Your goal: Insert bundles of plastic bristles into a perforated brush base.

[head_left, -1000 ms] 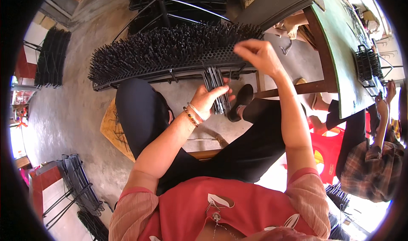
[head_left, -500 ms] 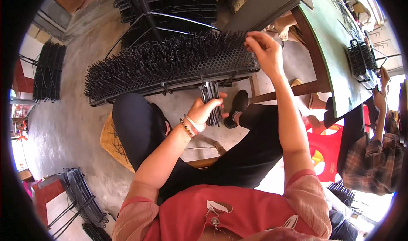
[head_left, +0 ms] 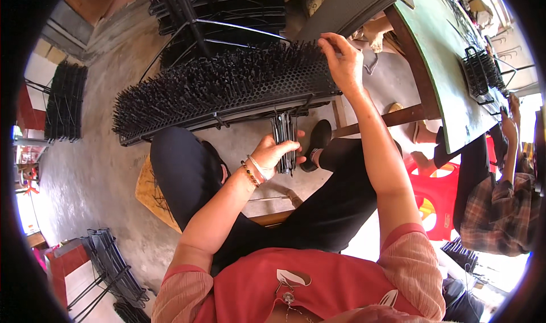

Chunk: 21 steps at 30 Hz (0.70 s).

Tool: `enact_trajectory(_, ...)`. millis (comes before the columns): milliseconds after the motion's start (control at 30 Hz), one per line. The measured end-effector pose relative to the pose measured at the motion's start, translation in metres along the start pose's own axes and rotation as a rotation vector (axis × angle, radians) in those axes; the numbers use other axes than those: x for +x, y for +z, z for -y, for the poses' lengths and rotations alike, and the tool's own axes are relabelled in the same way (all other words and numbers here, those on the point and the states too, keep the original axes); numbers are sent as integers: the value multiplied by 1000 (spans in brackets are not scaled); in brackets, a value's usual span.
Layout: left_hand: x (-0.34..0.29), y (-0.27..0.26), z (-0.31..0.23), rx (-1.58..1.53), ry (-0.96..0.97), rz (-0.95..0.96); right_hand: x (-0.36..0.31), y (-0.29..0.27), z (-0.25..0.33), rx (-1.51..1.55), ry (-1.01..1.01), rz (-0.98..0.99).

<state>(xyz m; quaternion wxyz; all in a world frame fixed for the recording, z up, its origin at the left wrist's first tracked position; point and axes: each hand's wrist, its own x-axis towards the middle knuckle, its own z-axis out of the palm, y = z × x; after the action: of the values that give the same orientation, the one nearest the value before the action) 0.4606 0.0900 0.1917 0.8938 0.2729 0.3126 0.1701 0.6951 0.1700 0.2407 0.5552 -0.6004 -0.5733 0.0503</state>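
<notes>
Over open floor (head_left: 244, 141) near the rack's edge (head_left: 256, 102), left grip (head_left: 273, 153) holds rods (head_left: 283, 130); right grip (head_left: 344, 63) is unclear.

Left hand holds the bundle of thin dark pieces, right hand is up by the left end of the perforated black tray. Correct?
Wrong end: the right hand is up by the right end of the perforated black tray, as the head view shows. The left hand does hold the bundle of thin dark pieces.

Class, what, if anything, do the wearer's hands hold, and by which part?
Left hand: a bundle of slim black rods, gripped around its middle. Right hand: whether it holds anything cannot be told.
</notes>
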Motion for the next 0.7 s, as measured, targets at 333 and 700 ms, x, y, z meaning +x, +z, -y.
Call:
enact_trajectory(333, -2, 3, -1, -25, 47, -22, -10, 5, 7, -307, -232, 166)
enact_trajectory(700, 0, 2, -7, -59, 181, -48, -12, 13, 9, -375, -159, 104)
